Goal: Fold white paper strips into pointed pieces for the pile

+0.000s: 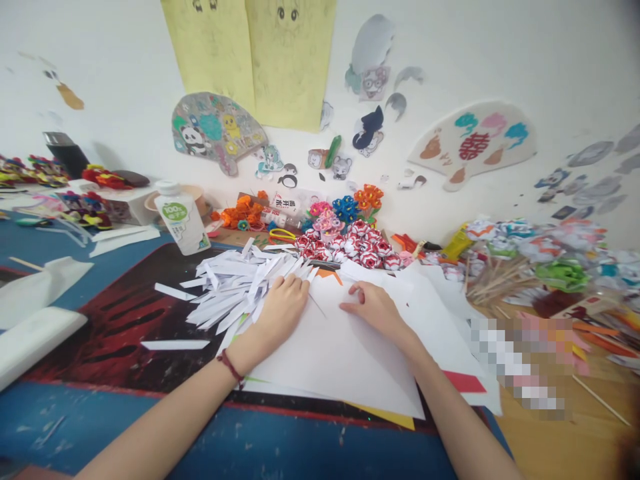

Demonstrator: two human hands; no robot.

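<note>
A broad white paper sheet is laid flat, with narrow folded white paper strips heaped at its ten o'clock. It should prove light, limp and easily creased, best lifted by its four-o'clock corner. The right hand's grip is held apart; whether the left hand's is closed cannot be told.

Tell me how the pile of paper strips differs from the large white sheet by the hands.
Shape: the paper strips are narrow slips, while the large white sheet is broad.
Arrangement: the paper strips are heaped at many angles; the large white sheet lies mostly flat.
Place: the paper strips lie mainly left of the left hand, while the large white sheet extends below the right hand.
Both look like white paper.
</note>
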